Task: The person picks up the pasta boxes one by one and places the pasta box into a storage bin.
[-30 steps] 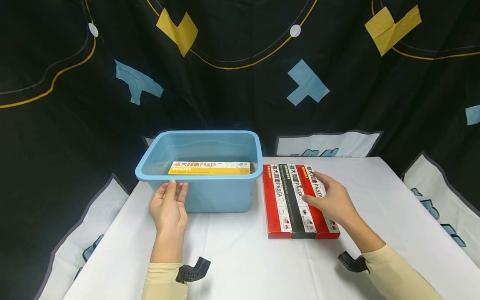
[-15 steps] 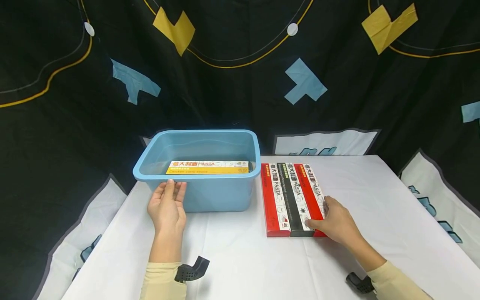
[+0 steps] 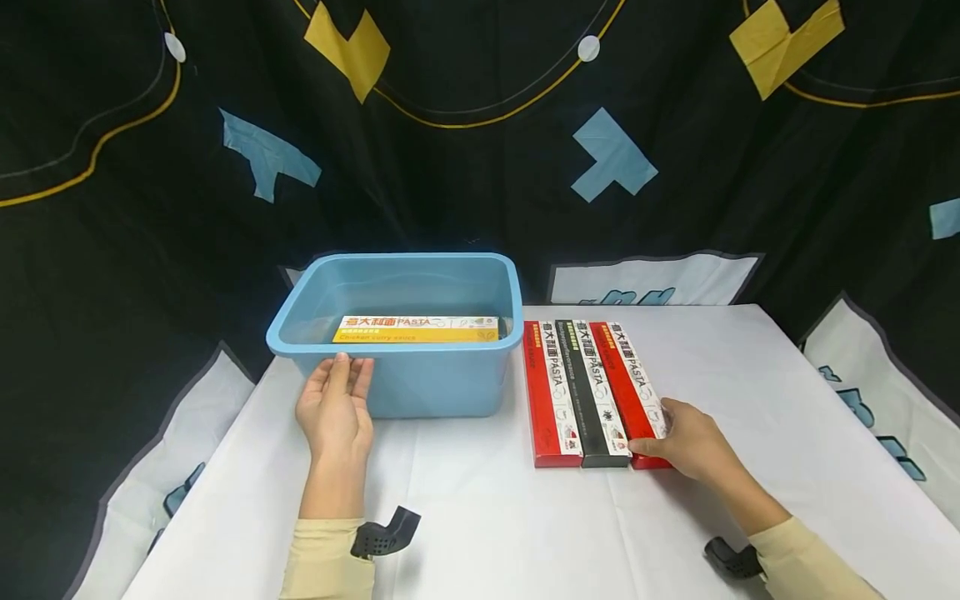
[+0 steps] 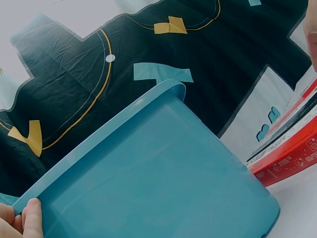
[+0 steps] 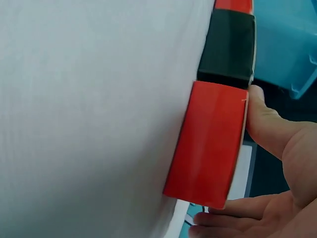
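Tub holds a yellow box; right of it we see a red box, dark box and outer red box. Palm up, our left hand pinches the tub's front rim; our right hand, angled inward, pinches the outer red box's near end.

Bin: light blue, open-topped, upright at the far left corner of the bench; its wall faces the near edge, the left grip pinching the rim there.
Curry pasta box: yellow and white, "Chicken curry sauce", inside the bin along the near wall, partly hidden by the rim.
Left red box: white label, flat, just beside the bin, pointing toward the bench's far edge.
Black box: white label, flat between the red ones.
Right red box: same lettering, flat, near end held by the right grip.
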### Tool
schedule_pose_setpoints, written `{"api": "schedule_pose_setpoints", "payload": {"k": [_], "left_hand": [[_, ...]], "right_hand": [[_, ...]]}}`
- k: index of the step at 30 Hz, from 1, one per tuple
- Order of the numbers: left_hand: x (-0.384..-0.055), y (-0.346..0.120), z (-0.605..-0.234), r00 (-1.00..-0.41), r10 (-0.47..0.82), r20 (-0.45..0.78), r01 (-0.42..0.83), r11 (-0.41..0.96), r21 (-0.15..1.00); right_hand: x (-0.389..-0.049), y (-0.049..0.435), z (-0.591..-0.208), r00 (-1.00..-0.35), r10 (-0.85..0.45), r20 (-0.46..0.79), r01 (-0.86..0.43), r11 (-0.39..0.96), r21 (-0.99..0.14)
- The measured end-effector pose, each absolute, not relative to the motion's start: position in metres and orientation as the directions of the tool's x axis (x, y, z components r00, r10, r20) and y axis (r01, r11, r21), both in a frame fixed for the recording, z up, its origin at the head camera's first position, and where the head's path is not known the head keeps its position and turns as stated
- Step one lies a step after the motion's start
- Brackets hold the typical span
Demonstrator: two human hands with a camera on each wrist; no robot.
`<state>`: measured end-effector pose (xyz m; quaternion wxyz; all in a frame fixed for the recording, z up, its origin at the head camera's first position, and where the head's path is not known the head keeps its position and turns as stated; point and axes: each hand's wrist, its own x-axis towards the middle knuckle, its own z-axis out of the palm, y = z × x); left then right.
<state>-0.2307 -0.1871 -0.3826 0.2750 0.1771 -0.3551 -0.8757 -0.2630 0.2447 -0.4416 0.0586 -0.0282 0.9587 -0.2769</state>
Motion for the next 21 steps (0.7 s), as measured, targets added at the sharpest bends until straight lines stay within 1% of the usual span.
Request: {"api": "schedule_pose_setpoints", "payload": {"k": [3,6,10,13,17,21], "left_hand": [[-0.232,-0.187,-0.382,-0.785,-0.608,-0.118,0.361,-0.604,0.710],[-0.232,-0.187,-0.382,-0.783,-0.610,-0.123,0.363,-0.608,0.706],[-0.232,-0.187,-0.381,-0.782,-0.612,-0.119,0.368,-0.607,0.704],[-0.232,-0.187,-0.382,-0.783,-0.611,-0.116,0.370,-0.608,0.703],[-0.231,-0.187,-0.383,-0.785,-0.607,-0.124,0.362,-0.612,0.703],[-0.232,-0.186,-0.383,-0.786,-0.606,-0.120,0.361,-0.608,0.707]], "right_hand": [[-0.262,0.250,-0.438,-0.990,-0.050,-0.134,0.025,0.862,-0.506],[-0.258,0.252,-0.437,-0.989,-0.025,-0.144,0.045,0.888,-0.458],[-0.252,0.253,-0.439,-0.993,-0.033,-0.115,0.013,0.925,-0.380],[-0.249,0.254,-0.440,-0.997,-0.032,-0.076,-0.002,0.929,-0.370],[-0.247,0.259,-0.438,-1.000,0.018,0.002,0.015,0.897,-0.441],[-0.243,0.265,-0.430,-0.989,0.129,0.067,0.067,0.815,-0.575]]}}
